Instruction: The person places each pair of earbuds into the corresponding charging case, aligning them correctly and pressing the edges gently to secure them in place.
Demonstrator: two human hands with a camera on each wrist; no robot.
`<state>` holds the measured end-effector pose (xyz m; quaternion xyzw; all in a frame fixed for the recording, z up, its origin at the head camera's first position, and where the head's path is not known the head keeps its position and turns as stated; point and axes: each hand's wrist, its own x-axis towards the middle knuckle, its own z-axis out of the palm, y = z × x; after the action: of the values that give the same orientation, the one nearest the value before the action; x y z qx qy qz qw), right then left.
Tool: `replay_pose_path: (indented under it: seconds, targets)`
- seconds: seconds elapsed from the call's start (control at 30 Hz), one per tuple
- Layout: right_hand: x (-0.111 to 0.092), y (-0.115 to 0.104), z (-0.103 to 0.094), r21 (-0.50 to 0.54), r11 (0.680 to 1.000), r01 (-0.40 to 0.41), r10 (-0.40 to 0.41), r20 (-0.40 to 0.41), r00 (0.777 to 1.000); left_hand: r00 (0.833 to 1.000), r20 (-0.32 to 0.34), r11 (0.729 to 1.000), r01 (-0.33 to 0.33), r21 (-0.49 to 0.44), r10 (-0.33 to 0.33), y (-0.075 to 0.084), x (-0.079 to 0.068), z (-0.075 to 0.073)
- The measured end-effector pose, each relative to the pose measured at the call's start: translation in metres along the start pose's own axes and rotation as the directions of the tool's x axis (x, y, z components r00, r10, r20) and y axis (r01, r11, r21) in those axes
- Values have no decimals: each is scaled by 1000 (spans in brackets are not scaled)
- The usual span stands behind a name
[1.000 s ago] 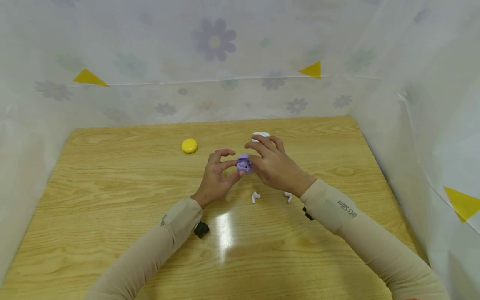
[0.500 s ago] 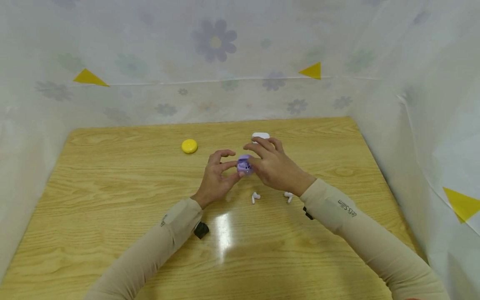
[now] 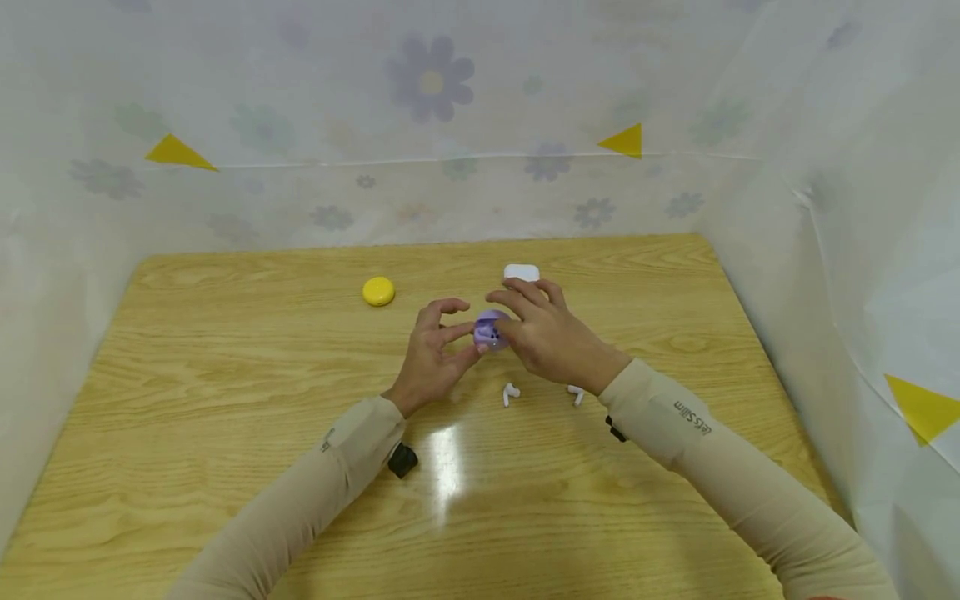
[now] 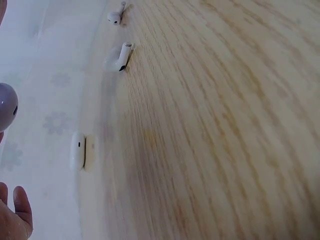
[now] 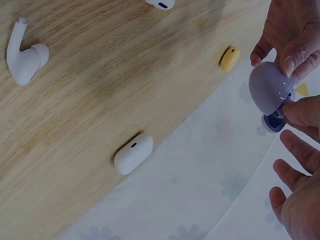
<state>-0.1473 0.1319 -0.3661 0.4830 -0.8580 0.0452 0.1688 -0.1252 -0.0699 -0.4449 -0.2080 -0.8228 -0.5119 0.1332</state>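
Note:
Between thumb and fingers, my left hand (image 3: pixel 435 358) holds a round purple earbud case (image 3: pixel 490 331) above the table, its lid raised. My right hand (image 3: pixel 557 333) meets it from the other side. Its thumb and index finger pinch what looks like a small purple earbud (image 5: pixel 278 114) at the case's mouth, mostly hidden by the fingertips. The other right fingers spread away from the case. Below the hands lie two white stemmed earbuds, one left (image 3: pixel 511 393) and one right (image 3: pixel 576 392). A white earbud case (image 3: pixel 522 272) rests behind the right fingers.
A round yellow case (image 3: pixel 378 292) sits on the wooden table (image 3: pixel 225 375), left of the hands. Flower-printed white sheeting (image 3: pixel 480 200) hangs behind the table and along its sides. Yellow triangles (image 3: pixel 176 152) are fixed to the sheeting.
The purple case has tilted slightly, showing more of its inside and dark spots. The right fingers have shifted slightly nearer, uncovering more of the white case. The left hand stays nearly still.

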Motion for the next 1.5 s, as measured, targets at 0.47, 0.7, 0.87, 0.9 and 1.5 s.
replay_pose_path:
  seconds: [0.47, 0.7, 0.87, 0.9, 1.5]
  targets:
    - [-8, -2, 6, 146, 986, -83, 102, -125, 987, 1000, -18, 1000, -2, -16, 2, 2, 0, -1]
    - [-5, 3, 0, 260, 954, -153, 213, -220, 952, 1000, -15, 1000, 21, -18, -21, 3, 1, -3]
    - [-5, 5, 2, 309, 930, -198, 244, -117, 963, 999, -15, 999, 37, -19, -38, 3, 0, -3]
    - [-5, 5, 3, 314, 925, -213, 246, -71, 967, 999, -17, 999, 37, -18, -37, 3, 0, -3]
    - [-4, 4, 20, 246, 953, -178, 170, 53, 984, 998, -10, 998, 56, -19, -56, 1, 1, -3]
